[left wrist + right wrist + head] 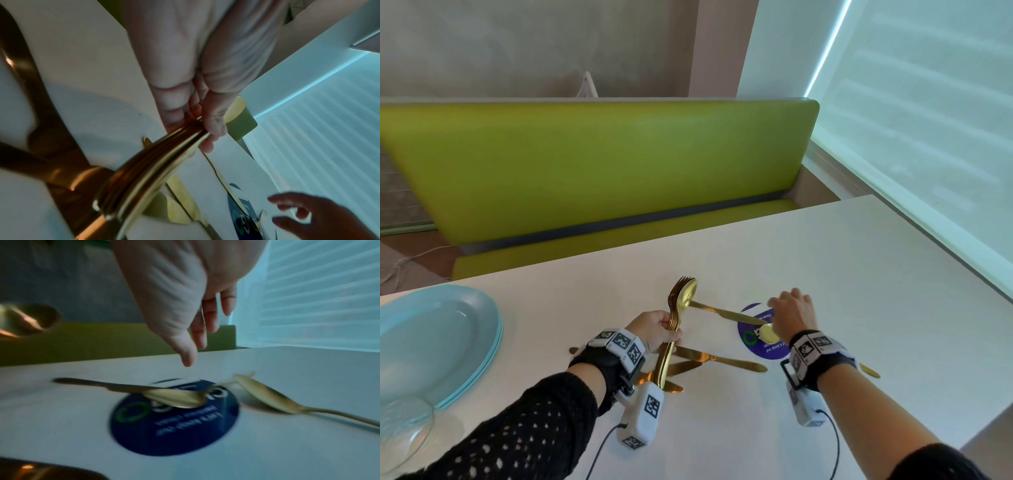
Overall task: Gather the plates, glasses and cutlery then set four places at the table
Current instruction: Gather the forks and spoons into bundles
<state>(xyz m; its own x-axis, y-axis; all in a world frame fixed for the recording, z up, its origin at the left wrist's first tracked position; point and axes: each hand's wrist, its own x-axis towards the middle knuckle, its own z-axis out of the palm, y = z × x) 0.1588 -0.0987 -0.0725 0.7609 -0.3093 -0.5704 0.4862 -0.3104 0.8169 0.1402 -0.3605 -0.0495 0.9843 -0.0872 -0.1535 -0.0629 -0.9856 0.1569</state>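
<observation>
Cutlery bundle gripped in left hand may fan and slip while empty, spread-fingered right hand reaches for spoon.

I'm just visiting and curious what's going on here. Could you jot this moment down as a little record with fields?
Setting: white table beside a green bench
Left hand: grips a bundle of gold forks and spoons, heads pointing away
Right hand: fingers spread, holding nothing, over a gold spoon on a round blue sticker
Second loose spoon: lies beside the sticker
Knives: gold, lying crossed on the table by the left wrist
Plates: pale blue stack, near left
Glass bowl: in front of the plates
Places set: none yet
</observation>
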